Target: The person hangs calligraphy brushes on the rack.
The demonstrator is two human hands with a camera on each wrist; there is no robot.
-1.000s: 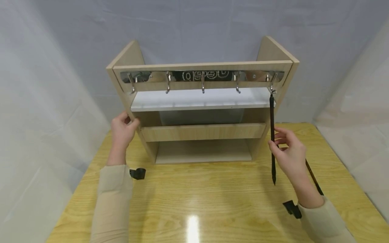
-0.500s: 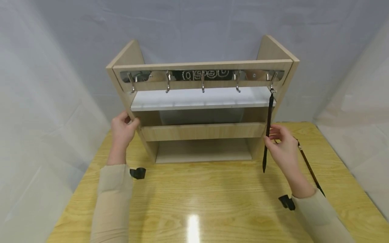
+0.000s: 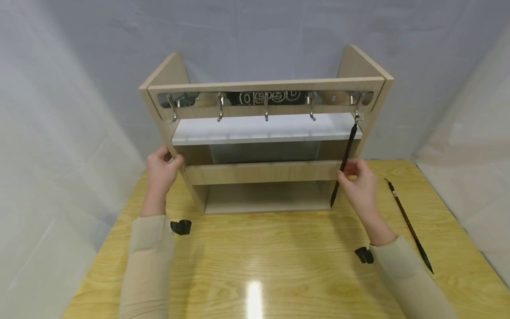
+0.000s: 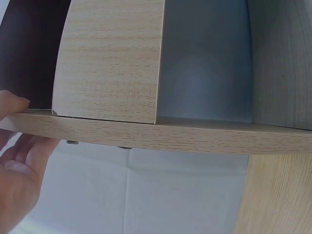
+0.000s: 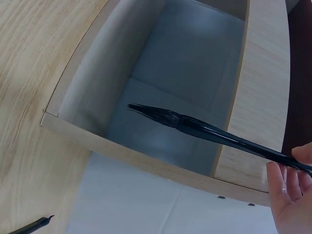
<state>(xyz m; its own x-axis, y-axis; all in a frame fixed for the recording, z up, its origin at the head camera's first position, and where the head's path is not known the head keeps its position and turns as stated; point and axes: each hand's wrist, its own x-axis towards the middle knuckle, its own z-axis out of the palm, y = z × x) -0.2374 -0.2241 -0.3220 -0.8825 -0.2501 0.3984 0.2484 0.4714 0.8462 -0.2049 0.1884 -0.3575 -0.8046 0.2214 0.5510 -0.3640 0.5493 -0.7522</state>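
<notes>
A wooden shelf [image 3: 267, 173] stands on the table, with a strip of metal hooks across its upper front. My left hand [image 3: 161, 173] grips the front edge of its left side panel [image 4: 185, 139], thumb inside and fingers outside. In my right hand [image 3: 358, 184] a dark calligraphy brush [image 3: 349, 144] is pinched around its handle. The brush's top loop is at the rightmost hook [image 3: 358, 106]; whether it fully encircles the hook is too small to tell. The brush slants, and its dark bristles [image 5: 156, 114] point down and left, in front of the lower shelf opening.
A second calligraphy brush [image 3: 410, 226] lies on the yellow wood-grain table [image 3: 255, 252] to the right of my right hand. Several other hooks, such as the middle hook [image 3: 266, 108], carry nothing. Pale sheeting [image 3: 255, 40] hangs behind the shelf and at both sides.
My right hand has moved left and slightly up, swinging the brush's bristle end left while its top stays by the hook. The second brush has come fully into sight. My left hand has stayed put.
</notes>
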